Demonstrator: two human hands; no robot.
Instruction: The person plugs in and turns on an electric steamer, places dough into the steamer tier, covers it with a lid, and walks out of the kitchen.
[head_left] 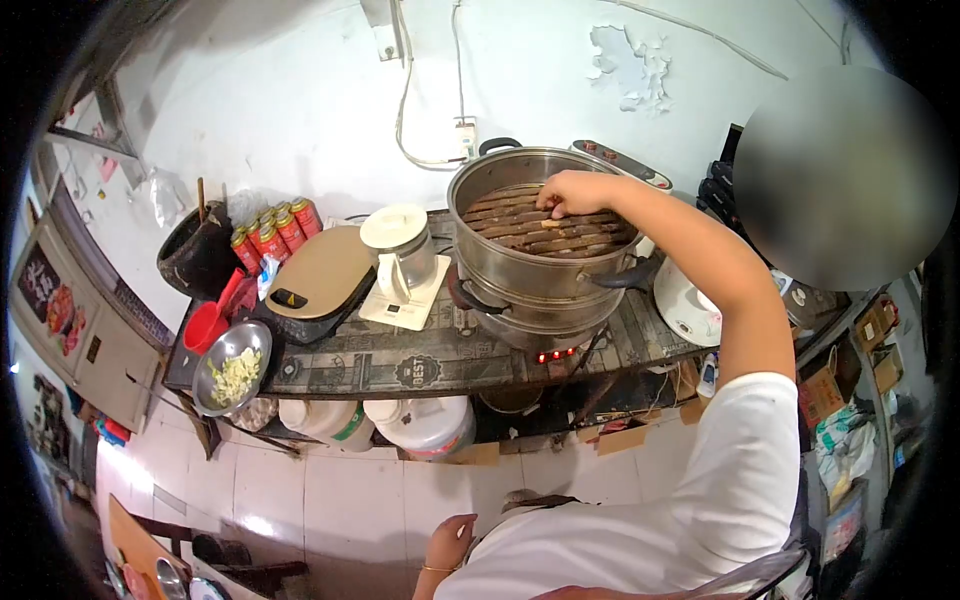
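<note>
My right hand [578, 194] reaches over the rim of a steel steamer pot [545, 285], its fingers curled down and pinched at one of the long brown sticks [590, 236] lying side by side inside. The sticks have rough, bark-like skin, perhaps yam; my fingertips partly cover the one they touch. Low in the view, my left hand [453, 540] hangs near my body with a thin bracelet at the wrist, its fingers loosely curled and nothing visible in them. The steamer stands in stacked tiers, above red lit digits at its base.
Left of the steamer are a lidded glass jug [400, 250], a tan-topped electric griddle [322, 270], red cans [275, 232], a red ladle [204, 326] and a steel bowl of pale chopped pieces [235, 376]. A white appliance [685, 305] sits right. White tubs [425, 425] stand below.
</note>
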